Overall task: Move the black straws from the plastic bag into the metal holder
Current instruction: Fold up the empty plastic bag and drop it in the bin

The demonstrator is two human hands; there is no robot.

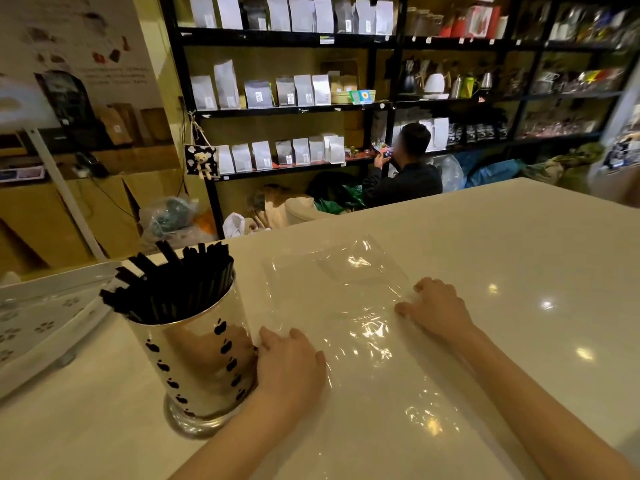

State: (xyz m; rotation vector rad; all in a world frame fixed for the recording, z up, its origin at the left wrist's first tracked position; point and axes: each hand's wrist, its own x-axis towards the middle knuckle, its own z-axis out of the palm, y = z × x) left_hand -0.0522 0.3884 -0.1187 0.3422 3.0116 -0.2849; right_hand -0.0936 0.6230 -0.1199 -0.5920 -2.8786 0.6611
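A shiny metal holder (pixel 199 362) with rows of dark holes stands upright on the white counter at the left. Many black straws (pixel 169 282) fill it and lean toward the left. A clear plastic bag (pixel 346 306) lies flat and looks empty in the middle of the counter. My left hand (pixel 289 365) rests palm down on the bag's near left edge, just right of the holder. My right hand (pixel 438 308) presses flat on the bag's right side. Neither hand holds a straw.
A white perforated tray (pixel 41 317) on short feet sits at the far left. The counter (pixel 519 271) stretches right and back. Beyond it a person crouches at black shelves with white pouches, kettles and bottles. Bags lie on the floor.
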